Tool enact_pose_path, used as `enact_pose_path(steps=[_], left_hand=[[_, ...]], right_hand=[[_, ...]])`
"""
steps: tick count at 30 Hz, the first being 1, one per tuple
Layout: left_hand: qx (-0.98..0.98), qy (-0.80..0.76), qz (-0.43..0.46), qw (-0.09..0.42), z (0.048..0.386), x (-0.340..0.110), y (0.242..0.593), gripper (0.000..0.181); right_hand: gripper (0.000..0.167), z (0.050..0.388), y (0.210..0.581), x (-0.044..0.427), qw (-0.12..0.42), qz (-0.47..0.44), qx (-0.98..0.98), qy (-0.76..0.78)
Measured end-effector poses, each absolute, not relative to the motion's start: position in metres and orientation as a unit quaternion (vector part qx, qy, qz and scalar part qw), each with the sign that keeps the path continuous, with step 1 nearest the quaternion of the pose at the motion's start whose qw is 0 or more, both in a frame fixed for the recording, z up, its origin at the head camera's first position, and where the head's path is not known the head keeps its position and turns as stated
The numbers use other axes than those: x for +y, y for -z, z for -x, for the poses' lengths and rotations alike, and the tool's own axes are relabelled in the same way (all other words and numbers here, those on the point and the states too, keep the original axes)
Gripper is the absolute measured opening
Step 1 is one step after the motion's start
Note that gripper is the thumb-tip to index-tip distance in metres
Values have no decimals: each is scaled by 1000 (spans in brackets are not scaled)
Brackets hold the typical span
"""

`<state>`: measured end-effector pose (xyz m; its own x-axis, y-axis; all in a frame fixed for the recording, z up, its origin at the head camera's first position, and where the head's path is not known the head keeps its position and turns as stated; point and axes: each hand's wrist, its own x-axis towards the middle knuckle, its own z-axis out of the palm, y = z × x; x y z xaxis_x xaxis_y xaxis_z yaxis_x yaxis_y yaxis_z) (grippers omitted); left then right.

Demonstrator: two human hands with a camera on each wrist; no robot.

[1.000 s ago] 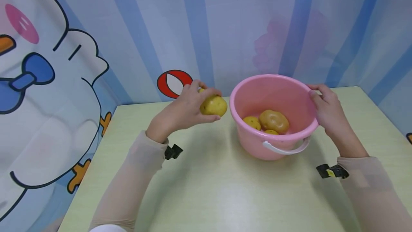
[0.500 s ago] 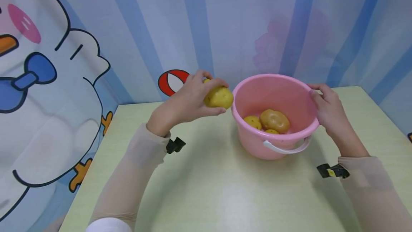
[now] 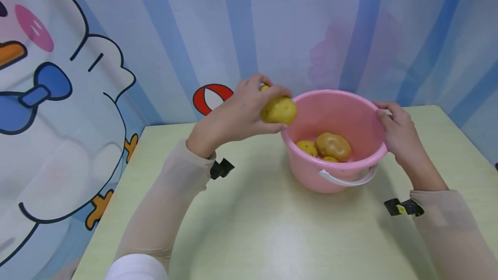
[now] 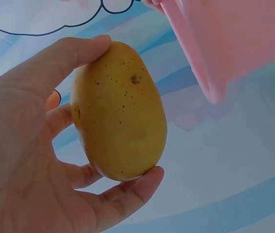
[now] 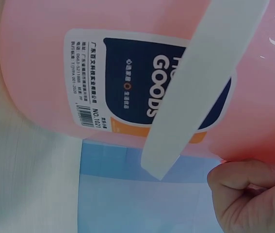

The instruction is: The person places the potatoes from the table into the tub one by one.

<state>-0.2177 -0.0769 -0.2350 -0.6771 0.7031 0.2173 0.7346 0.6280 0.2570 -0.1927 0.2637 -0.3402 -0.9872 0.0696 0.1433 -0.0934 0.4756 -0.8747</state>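
Note:
My left hand [image 3: 249,107] holds a yellow potato [image 3: 281,110] by its ends, at the left rim of a pink bucket [image 3: 297,170]. The left wrist view shows this potato [image 4: 120,114] up close, speckled with dark dots, between thumb and fingers. With my right hand [image 3: 398,131] I grip the bucket's right rim. Inside the bucket lie a large tan potato [image 3: 333,146] and two smaller yellow potatoes [image 3: 306,147], partly hidden. In the right wrist view my right hand [image 5: 253,194] pinches the bucket's edge beside its label [image 5: 127,87].
The bucket's white handle [image 3: 348,180] hangs down at the front. Both stand on a pale wooden table [image 3: 272,237]. Behind it rises a blue striped backdrop [image 3: 292,25] with a cartoon bird [image 3: 58,141] at the left.
My left hand has moved right and upward with the potato, from beside the bucket to its left rim. My right hand and the bucket have stayed in place.

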Motion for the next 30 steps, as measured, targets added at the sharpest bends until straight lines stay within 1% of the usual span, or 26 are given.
enact_pose_path(steps=[7,18,27,30], left_hand=[[-898,158,408,47,218,-66,229,49],[-895,155,417,40,217,-50,225,49],[-904,133,406,11,214,-33,226,53],[-906,128,404,8,213,-30,227,55]], right_hand=[[53,192,339,265,74,-4,-855,-513],[52,193,339,265,84,-12,-852,-516],[52,193,340,265,86,-9,-855,-511],[52,193,341,265,85,-9,-856,-511]])
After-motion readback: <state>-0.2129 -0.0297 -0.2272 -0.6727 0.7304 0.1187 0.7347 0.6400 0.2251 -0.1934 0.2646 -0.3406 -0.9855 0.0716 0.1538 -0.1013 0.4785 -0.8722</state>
